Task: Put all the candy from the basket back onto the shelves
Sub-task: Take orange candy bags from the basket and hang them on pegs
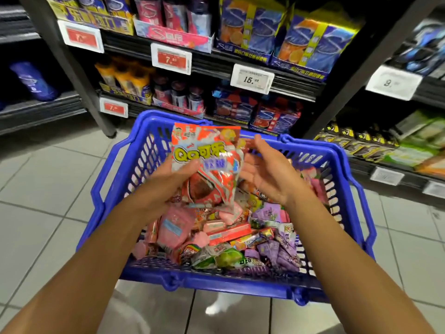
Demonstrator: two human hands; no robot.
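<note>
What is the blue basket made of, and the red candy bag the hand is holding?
The blue slotted shopping basket looks like hard moulded plastic: stiff slotted walls, smooth shine. The red and white candy bag, gripped by the left hand, seems thin glossy plastic film: it crinkles and glints.

Two bare forearms come in from the lower left and lower right of the frame, no sleeves in view. Bare left hand (pixel 168 182) and bare right hand (pixel 267 172): no gloves, rings, watch or wristbands visible. White shoe toe (pixel 216 307) at bottom centre, blurred.
</note>
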